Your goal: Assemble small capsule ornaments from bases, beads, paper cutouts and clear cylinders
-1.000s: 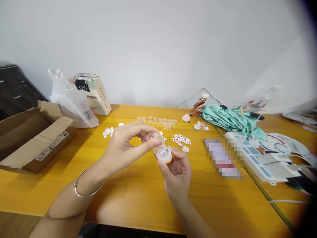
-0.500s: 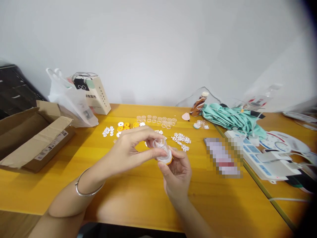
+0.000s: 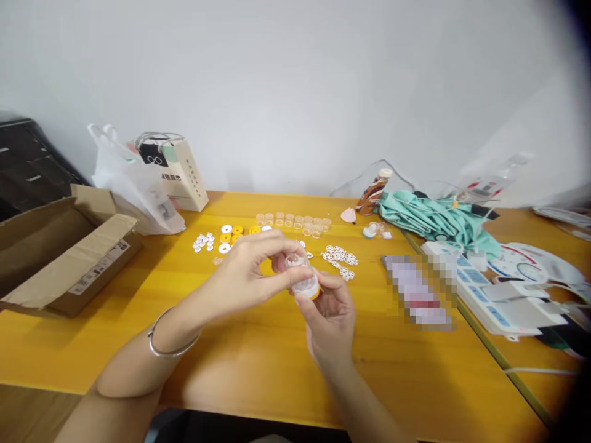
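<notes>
Between my two hands is a small clear plastic cup (image 3: 298, 263) with a white and yellow base (image 3: 310, 289). My left hand (image 3: 258, 271) grips the clear part with thumb and fingers. The fingers of my right hand (image 3: 330, 307) are closed around the yellow base. Beyond them stand clear cups (image 3: 298, 223) in a row. Yellow and white rings (image 3: 237, 231) lie to their left, partly hidden by my left hand. Small white discs (image 3: 203, 242) are farther left. White lattice pieces (image 3: 339, 255) are scattered to the right of the cup.
An open cardboard box (image 3: 69, 258) and a white plastic bag (image 3: 133, 184) stand at the left. To the right are a blurred-out phone (image 3: 418, 292), a power strip (image 3: 484, 292), a folded green umbrella (image 3: 434, 218) and a brown bottle (image 3: 373, 192).
Both hands stay on the cup, and my left fingers have shifted slightly on its clear part. The whole view has moved a little.
</notes>
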`<state>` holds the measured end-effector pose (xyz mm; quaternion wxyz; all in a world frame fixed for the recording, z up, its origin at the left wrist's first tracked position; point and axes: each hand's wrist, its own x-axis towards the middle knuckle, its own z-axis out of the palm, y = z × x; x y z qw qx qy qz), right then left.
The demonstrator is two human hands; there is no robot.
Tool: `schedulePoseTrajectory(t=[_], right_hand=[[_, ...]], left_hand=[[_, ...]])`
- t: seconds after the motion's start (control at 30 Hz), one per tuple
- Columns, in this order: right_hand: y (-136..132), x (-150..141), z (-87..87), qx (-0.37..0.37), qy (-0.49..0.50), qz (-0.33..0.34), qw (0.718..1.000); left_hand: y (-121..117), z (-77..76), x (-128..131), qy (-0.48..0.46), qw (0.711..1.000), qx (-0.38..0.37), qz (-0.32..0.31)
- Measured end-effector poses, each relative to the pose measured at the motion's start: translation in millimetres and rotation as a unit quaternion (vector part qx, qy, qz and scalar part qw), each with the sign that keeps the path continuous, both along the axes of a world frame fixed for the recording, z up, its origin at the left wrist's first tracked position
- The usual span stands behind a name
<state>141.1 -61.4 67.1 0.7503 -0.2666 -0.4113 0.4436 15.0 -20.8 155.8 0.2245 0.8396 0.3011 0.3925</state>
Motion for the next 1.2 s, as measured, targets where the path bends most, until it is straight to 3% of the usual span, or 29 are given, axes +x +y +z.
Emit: schedulePoseTrajectory(t=[0.2,0.3,0.43,0.6,0.77,0.87,1.1,1.2], right_hand=[[-1,-2,-1.2,0.073,-0.065,-0.104,0.99],[0,-1,-2.2,0.067,-0.053,-0.103,0.991],[1,0,-2.6,-0.022,0.035,0.01,0.999],[2,0,0.5,-0.122,0.166,0.174,0.963],[1,0,3.8,-0.159,0.199,0.241,0.936],[0,0,5.7,-0.169,0.207,0.229,0.936],[-2,2,4.3,-0.114,0.142,0.133,0.974],[-3,2,1.0,-0.069,0.086,0.088,0.99]], left_hand=[[-10,-2.3,3,0.004,0.998,0.023,0.054],[-8,-2.9,4,-0.012,0.999,0.013,0.042],[4,-3.7,2,-0.026,0.998,-0.049,-0.027],[21,-9.4,1,-0.067,0.979,-0.148,-0.124],[28,-14.7,-2,-0.083,0.927,-0.272,-0.246],[29,-16.8,-3,-0.074,0.896,-0.317,-0.301],[14,-12.9,7,-0.109,0.92,-0.321,-0.196],[3,-8.9,11,-0.088,0.949,-0.272,-0.13]])
